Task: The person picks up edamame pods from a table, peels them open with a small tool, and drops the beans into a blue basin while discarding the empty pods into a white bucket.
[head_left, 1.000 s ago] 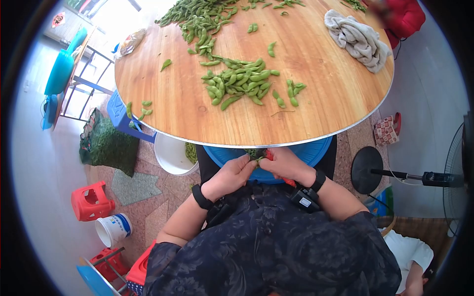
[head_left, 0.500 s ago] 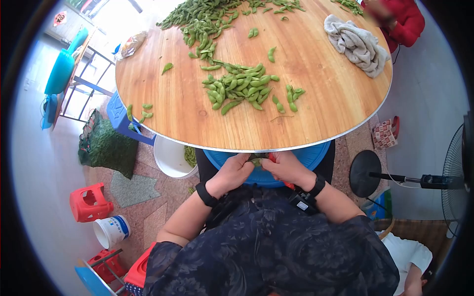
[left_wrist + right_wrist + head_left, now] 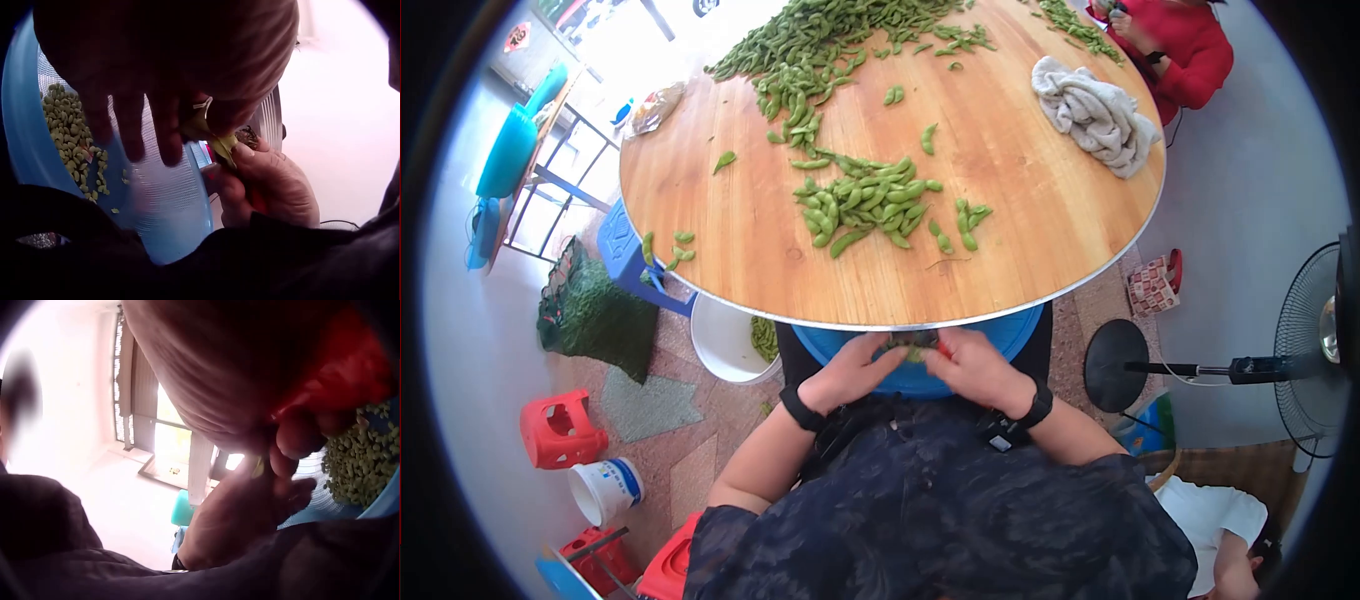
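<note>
Left hand [image 3: 852, 370] and right hand [image 3: 980, 370] close together, fingertips of both pinching one green pod [image 3: 222, 147] between them; right hand also has a red item [image 3: 350, 372] against its palm, type unclear. Blue basin [image 3: 1025, 326] right below the hands, shelled beans [image 3: 69, 140] in it. White bucket [image 3: 718, 345] with pods, off to the left hand's left. Wooden counter [image 3: 1040, 225] ahead of both hands: small pod pile [image 3: 865, 205] nearer, big heap [image 3: 830, 45] farther, grey cloth [image 3: 1095, 115] ahead and right of the right hand.

One mesh basin [image 3: 184, 209], one towel [image 3: 1095, 115], one fan [image 3: 1303, 345] appear.
</note>
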A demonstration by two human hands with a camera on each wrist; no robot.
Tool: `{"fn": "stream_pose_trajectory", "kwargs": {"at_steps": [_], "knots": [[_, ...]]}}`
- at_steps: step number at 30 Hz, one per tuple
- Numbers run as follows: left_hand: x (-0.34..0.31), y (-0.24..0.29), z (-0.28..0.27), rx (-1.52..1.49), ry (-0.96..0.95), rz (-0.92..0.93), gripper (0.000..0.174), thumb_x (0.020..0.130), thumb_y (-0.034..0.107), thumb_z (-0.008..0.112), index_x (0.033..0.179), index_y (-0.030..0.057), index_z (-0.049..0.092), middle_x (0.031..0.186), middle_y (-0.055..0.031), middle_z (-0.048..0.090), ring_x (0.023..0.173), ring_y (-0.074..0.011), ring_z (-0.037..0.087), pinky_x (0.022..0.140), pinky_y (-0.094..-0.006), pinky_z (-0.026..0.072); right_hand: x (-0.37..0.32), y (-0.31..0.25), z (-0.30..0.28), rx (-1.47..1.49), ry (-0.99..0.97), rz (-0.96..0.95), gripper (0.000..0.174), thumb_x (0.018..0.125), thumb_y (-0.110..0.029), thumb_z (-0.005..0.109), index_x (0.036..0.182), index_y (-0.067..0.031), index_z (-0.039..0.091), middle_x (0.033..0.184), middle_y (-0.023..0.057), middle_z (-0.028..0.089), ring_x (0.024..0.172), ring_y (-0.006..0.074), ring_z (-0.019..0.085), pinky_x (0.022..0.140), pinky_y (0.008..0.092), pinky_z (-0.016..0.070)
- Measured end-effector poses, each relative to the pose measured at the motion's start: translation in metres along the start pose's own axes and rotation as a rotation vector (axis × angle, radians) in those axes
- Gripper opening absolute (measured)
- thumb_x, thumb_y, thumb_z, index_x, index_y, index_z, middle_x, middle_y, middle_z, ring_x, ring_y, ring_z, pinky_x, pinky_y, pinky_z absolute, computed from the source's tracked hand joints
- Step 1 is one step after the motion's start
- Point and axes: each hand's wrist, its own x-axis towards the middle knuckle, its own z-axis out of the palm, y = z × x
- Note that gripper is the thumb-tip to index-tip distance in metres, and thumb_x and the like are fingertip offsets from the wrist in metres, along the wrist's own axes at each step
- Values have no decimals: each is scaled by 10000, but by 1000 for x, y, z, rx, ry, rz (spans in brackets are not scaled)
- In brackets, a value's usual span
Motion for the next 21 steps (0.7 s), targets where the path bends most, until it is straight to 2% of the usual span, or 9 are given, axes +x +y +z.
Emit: {"fn": "stream_pose_trajectory", "kwargs": {"at_steps": [4,7,8,10,11,13,14,16,21], "knots": [[-34,1,-18,-240,-12,-163,204,961,147,534,1055,-26,587,889,-54,625,818,-99,573,703,-254,472,-6,-41,-23,-156,-255,-30,222,877,-191,600,882,1,491,696,234,564,682,432,591,587,460,466],[-77,0,-51,-269,312,-138,210,935,76,534,1104,-43,573,995,-80,626,848,-124,596,751,-250,487,2,-66,-64,-161,-6,-185,170,885,-185,582,920,-36,509,739,189,574,717,380,609,610,437,474],[-92,-22,-68,-228,431,-148,240,927,50,526,1143,-51,560,1061,-101,619,893,-142,603,796,-254,490,11,-66,-81,-249,29,-68,194,878,-154,591,1020,-22,578,852,159,608,776,305,629,681,367,490],[-117,-65,-95,239,771,24,322,914,19,514,1227,-54,523,1178,-134,572,1006,-172,585,900,-281,459,32,-65,-104,-389,251,-58,195,879,-124,557,1036,-8,560,833,195,591,768,342,615,669,383,484],[-127,-69,-102,235,778,31,322,914,19,514,1227,-54,523,1178,-134,572,1006,-172,585,900,-281,459,45,-59,-110,-518,325,-124,202,876,-108,538,1045,1,533,864,226,592,788,377,605,672,419,484],[-140,-63,-113,801,989,-65,365,921,27,508,1275,-62,489,1249,-140,526,1091,-176,548,966,-301,417,66,-50,-116,-587,330,-177,199,864,-92,537,1038,2,519,878,229,595,798,388,601,676,437,483],[-141,-56,-112,798,995,-58,365,921,27,508,1275,-62,489,1249,-140,526,1091,-176,548,966,-301,417,73,-45,-116,-650,332,-220,197,853,-77,537,1030,3,505,892,232,598,808,398,596,680,456,482],[-138,-38,-103,-47,917,-77,360,928,49,522,1264,-75,491,1204,-132,550,1070,-151,540,939,-283,420,80,-40,-116,-682,278,-223,201,835,-55,535,1022,4,488,900,226,600,824,398,599,689,468,486],[-111,10,-69,47,584,-94,232,943,64,516,1139,-43,580,1009,-68,654,950,-119,590,867,-266,456,76,-37,-117,-628,275,-42,225,841,-78,542,1042,4,488,904,218,610,843,386,608,720,443,494]]}}
